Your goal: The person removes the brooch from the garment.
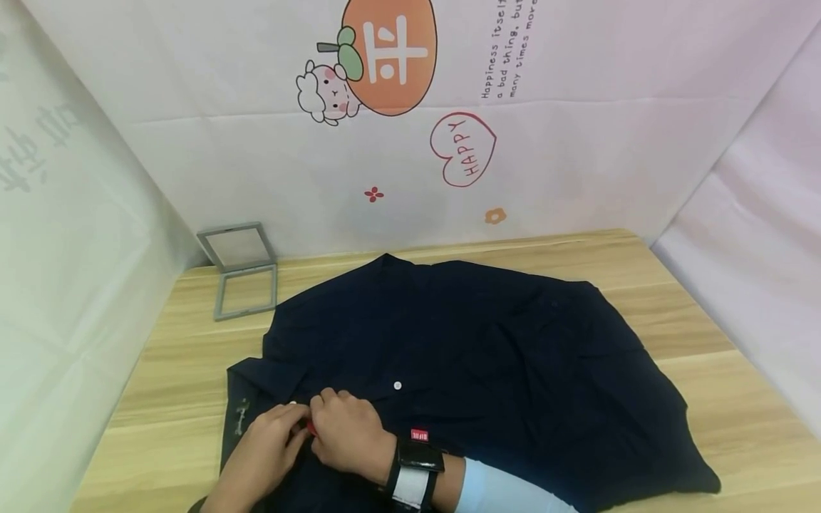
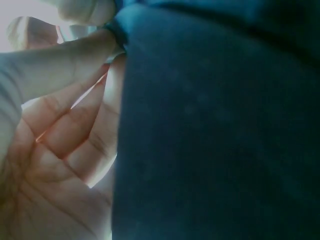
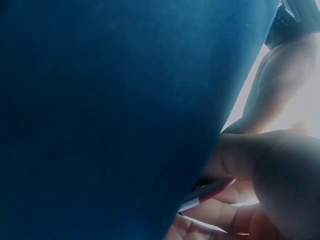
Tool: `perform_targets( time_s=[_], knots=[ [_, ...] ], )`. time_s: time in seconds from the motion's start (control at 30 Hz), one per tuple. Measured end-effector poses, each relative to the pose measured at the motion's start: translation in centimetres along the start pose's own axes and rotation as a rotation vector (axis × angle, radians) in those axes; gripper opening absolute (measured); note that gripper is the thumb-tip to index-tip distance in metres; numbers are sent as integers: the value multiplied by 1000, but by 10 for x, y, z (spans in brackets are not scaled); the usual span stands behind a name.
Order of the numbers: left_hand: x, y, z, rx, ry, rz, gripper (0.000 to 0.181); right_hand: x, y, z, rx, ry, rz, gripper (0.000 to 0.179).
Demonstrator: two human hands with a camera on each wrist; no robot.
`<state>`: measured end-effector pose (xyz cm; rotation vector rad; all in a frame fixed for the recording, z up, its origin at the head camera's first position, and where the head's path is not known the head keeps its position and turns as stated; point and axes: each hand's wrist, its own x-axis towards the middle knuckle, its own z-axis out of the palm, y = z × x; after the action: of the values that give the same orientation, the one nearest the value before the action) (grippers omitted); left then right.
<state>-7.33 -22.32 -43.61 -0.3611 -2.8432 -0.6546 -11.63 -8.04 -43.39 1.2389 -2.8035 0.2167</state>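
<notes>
A dark navy shirt (image 1: 462,335) lies spread over the table, its collar at the left. My left hand (image 1: 266,445) pinches a fold of its cloth between thumb and fingertips near the collar, as the left wrist view shows close up. Right beside it, my right hand (image 1: 353,431) has its fingers bent down on the same cloth. A small red-and-white strip (image 3: 210,192) shows among the right hand's fingers; I cannot tell what it is. One white button (image 1: 398,385) is visible on the shirt front, and a red label (image 1: 419,434) lies near the right wrist.
A grey folding frame (image 1: 246,292) stands opened at the table's back left, close to the shirt. Wood-grain tabletop (image 1: 680,306) shows around the garment. White printed cloth (image 1: 577,164) hangs behind the table, with pale cloth walls on both sides.
</notes>
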Motion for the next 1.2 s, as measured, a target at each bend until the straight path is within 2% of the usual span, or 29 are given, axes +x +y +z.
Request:
perform_targets(
  time_s=[0.33,0.57,0.9,1.2],
  knots=[
    [1,1,-1,2,-18,-34,22,-1,-1,0,-41,64,-21,18],
    [2,1,-1,-4,-22,-27,23,-1,0,2,-74,119,-46,17],
    [2,2,-2,-9,-29,-49,22,-1,1,3,-64,116,-53,17],
    [1,2,-3,-12,-21,-22,20,-1,2,2,-42,120,-58,19]
  ],
)
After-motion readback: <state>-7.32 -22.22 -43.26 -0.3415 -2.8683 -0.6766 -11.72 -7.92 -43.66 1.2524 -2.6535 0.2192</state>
